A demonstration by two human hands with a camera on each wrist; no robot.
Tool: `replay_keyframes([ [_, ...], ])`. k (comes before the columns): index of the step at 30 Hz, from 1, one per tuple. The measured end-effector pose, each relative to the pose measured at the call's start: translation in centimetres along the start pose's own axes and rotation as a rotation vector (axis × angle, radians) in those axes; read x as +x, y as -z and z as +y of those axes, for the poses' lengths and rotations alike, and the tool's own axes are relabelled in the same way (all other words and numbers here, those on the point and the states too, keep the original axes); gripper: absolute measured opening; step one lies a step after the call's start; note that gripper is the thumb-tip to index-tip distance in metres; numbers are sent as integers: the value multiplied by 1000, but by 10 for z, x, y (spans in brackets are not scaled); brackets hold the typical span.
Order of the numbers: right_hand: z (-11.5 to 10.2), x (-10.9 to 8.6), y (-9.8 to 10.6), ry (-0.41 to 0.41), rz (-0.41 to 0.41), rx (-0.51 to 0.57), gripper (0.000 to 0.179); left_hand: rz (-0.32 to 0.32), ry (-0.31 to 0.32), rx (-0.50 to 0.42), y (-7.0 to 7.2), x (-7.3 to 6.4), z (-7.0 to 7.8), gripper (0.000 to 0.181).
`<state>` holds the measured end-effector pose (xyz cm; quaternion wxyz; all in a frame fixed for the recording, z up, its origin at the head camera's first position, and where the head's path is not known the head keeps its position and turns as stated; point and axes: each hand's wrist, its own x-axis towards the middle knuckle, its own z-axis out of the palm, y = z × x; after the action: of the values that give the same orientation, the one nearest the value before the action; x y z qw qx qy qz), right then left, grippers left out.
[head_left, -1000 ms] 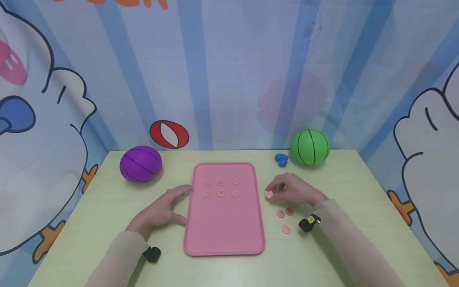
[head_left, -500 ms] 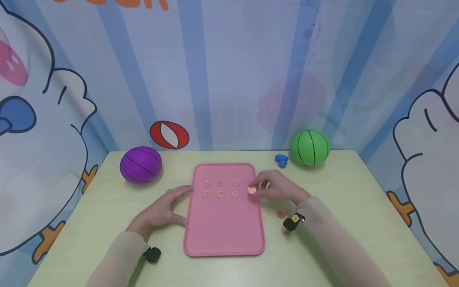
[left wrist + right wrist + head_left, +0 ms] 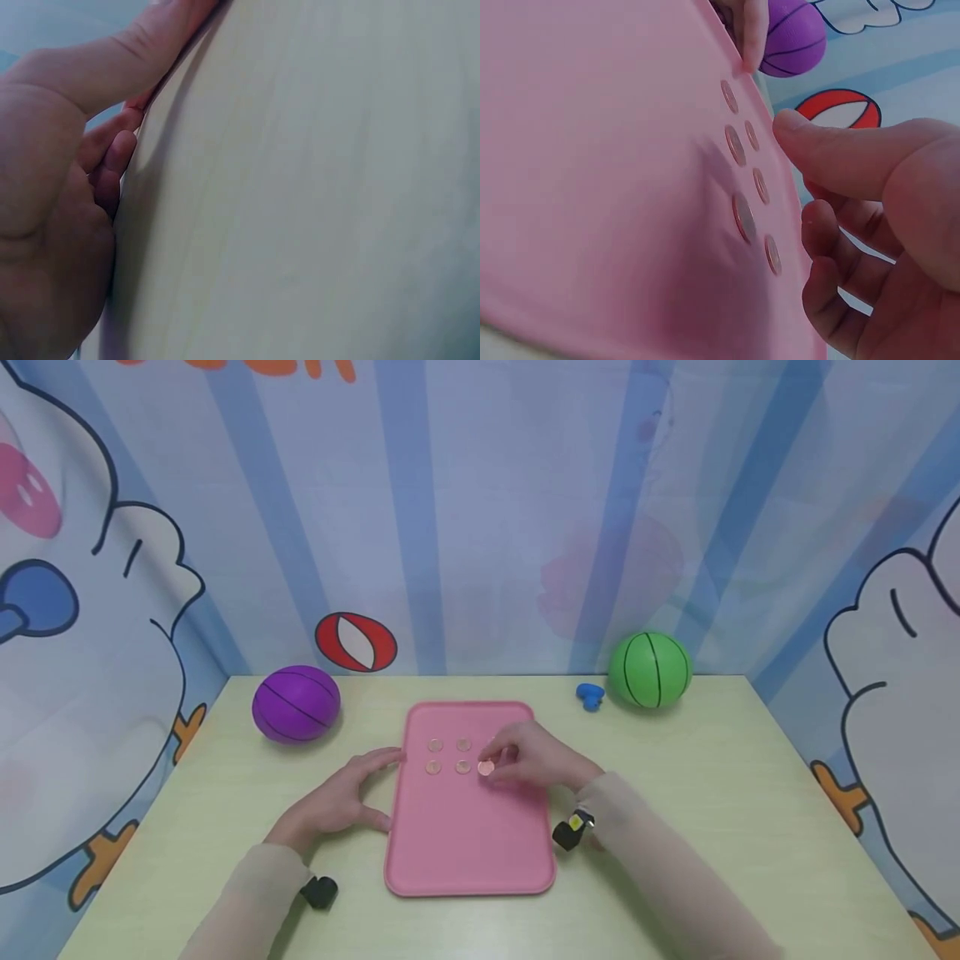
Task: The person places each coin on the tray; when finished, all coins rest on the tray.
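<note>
A pink tray lies on the table with copper coins set in two rows on its far half. My left hand rests at the tray's left edge, its thumb and fingers spread apart and touching the rim. Over the right part of the rows, my right hand pinches a coin between thumb and fingers. That hand covers part of the rows in the head view. In the right wrist view, several coins lie flat beneath my thumb; the pinched coin cannot be made out there.
A purple ball sits at the table's back left, and a green ball at the back right. Beside the green one is a small blue object. My right wrist and sleeve mostly hide the loose coins right of the tray. A printed cloth hangs behind.
My right hand has carried the pinched coin leftward from the table beside the tray to above the coin rows. The left hand stays at the tray's edge.
</note>
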<state>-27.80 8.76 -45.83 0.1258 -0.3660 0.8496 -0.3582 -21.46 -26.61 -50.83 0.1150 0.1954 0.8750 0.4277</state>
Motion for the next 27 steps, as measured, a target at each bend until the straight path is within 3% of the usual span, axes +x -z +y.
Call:
replay_keyframes([
  [13,-18,24,-32,42,-7,-129,21,-3,-1,17,0,0,1,107],
  [27,-35,36,-52,-80,-70,-220,23,-14,18,29,1,-1,3,110],
])
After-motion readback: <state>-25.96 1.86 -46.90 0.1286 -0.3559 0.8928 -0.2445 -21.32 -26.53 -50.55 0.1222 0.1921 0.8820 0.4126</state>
